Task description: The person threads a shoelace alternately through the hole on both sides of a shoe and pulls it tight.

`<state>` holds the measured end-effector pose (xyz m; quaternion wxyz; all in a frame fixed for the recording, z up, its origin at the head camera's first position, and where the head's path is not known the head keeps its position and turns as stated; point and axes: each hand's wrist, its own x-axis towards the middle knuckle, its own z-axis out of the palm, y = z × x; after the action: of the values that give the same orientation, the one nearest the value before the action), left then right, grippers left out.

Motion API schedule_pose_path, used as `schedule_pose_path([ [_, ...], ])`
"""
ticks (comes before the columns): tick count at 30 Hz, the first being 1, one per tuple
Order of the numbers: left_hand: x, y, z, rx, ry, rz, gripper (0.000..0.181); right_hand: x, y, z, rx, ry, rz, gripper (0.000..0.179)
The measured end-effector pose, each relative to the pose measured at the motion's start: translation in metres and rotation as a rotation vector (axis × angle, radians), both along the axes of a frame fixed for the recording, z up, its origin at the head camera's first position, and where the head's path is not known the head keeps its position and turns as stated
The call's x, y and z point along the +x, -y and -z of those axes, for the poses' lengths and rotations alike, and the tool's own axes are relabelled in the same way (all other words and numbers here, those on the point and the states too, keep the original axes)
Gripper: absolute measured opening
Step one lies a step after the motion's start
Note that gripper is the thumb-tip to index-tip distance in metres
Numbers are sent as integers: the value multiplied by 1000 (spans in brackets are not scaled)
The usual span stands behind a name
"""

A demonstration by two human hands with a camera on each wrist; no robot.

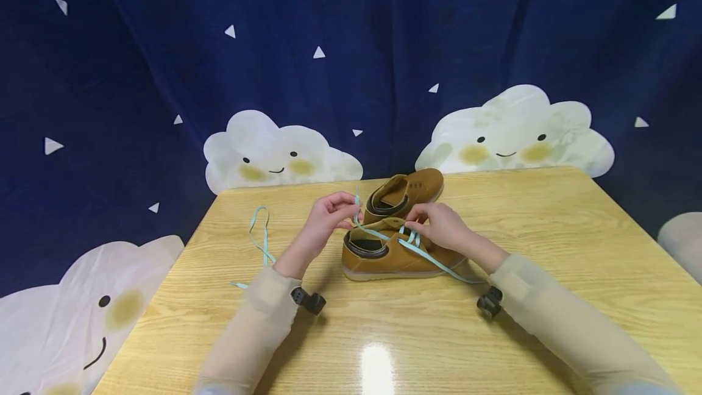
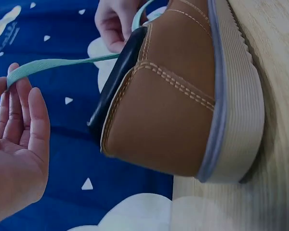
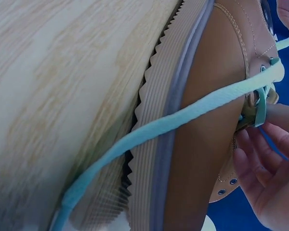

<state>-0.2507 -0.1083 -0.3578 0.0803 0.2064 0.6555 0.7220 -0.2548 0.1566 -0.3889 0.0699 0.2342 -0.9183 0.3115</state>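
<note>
A brown lace-up shoe (image 1: 384, 265) stands on the table with its heel to the left, partly threaded with a mint-green shoelace (image 3: 183, 118). Between thumb and fingers, my left hand (image 1: 329, 218) pinches one end of the lace, drawn left above the heel; the left wrist view shows that hand (image 2: 21, 130) apart from the shoe. At the eyelets, my right hand (image 1: 441, 226) grips the shoe's upper edge; whether tongue or eyelet flap is hard to tell. In the right wrist view its fingers (image 3: 253, 161) curl behind that edge. Another lace length drapes down the near side.
A second brown shoe (image 1: 430, 181) stands just behind, with no lace in its visible eyelets. Left of my left forearm, another mint-green lace (image 1: 265, 239) lies looped on the wooden table (image 1: 384, 322). A dark blue curtain (image 1: 351, 29) hangs behind the table.
</note>
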Motion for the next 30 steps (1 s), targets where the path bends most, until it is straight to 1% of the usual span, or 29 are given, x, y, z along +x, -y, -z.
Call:
schedule_pose_path([
  [1, 0, -3, 0, -23, -12, -1, 5, 0, 0, 0, -2, 1, 1, 6],
  [5, 0, -13, 1, -155, -94, -8, 20, 0, 0, 1, -6, 5, 1, 6],
  [7, 0, -17, 2, -229, -148, -16, 21, 0, 0, 1, -6, 7, -1, 6],
  [10, -2, -22, 5, -346, -233, -32, 19, 0, 0, 1, -5, 5, -4, 6],
  [15, -2, -26, 8, -562, -387, -86, 12, -1, 0, 1, -7, -6, -8, 7],
  [19, 1, -27, 9, -739, -473, -131, 9, -2, 0, 1, -9, -10, -7, 7],
  [22, 2, -28, 10, -846, -522, -142, 9, -2, -1, 1, -8, -10, -3, 7],
  [25, 1, -30, 12, -928, -567, -136, 10, -2, -1, 0, -7, -6, -2, 7],
  [27, 1, -32, 13, -971, -587, -128, 11, -2, -1, 0, -5, 0, -3, 7],
  [30, 1, -34, 14, -1024, -591, -122, 12, -2, -1, -1, -6, 8, -7, 7],
])
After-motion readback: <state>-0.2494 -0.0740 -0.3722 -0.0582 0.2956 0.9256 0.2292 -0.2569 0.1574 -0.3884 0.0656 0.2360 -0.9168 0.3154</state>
